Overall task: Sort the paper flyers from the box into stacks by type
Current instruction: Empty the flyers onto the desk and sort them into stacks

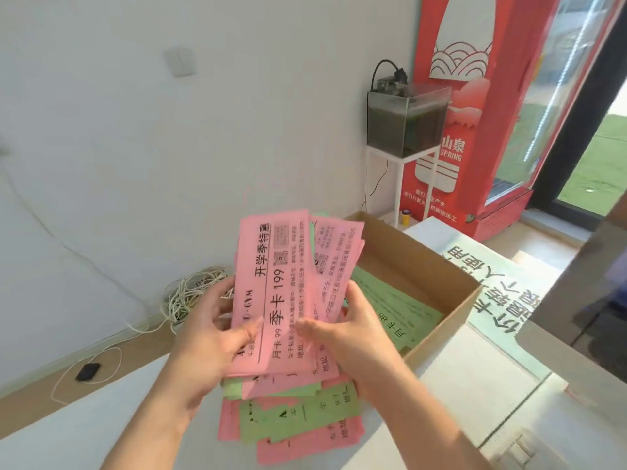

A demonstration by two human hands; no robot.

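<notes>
I hold a fanned bunch of pink flyers [274,293] upright in front of me with both hands. My left hand [207,337] grips its left edge, thumb on the front sheet. My right hand [353,330] grips the right side, thumb on the front and fingers behind. Below them a loose mixed pile of pink and green flyers [295,418] lies on the white table [101,425]. To the right stands an open cardboard box [437,276] with green flyers [397,307] lying inside.
A white sheet with large printed characters [492,286] lies right of the box. On the floor at left are a coil of white cord [193,293] and a black adapter [87,372]. A tank on a white stand [407,120] and a red cooler [475,106] stand behind.
</notes>
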